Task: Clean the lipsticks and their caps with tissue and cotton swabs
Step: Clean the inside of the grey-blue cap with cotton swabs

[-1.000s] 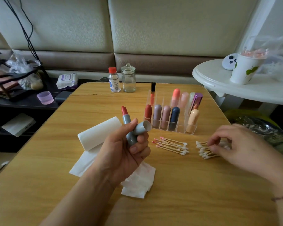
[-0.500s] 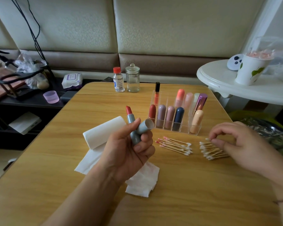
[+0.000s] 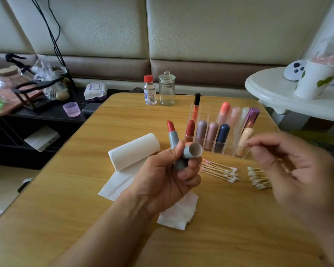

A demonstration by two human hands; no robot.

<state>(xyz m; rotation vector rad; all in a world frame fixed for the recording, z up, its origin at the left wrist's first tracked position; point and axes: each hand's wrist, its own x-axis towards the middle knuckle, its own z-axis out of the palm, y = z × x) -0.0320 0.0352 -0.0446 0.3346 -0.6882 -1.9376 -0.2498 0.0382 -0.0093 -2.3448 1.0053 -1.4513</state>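
A tissue roll (image 3: pixel 133 151) lies on the bench (image 3: pixel 66 199). The left hand (image 3: pixel 163 183) grasps an open red lipstick (image 3: pixel 173 138) and its cap (image 3: pixel 192 150). Swabs (image 3: pixel 219 170) lie beside. The blurred right hand (image 3: pixel 295 170) hovers, its grip impossible to tell.

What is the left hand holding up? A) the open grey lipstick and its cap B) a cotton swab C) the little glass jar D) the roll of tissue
A: the left hand grips the grey-cased red lipstick together with its hollow grey cap, held above the wooden table.
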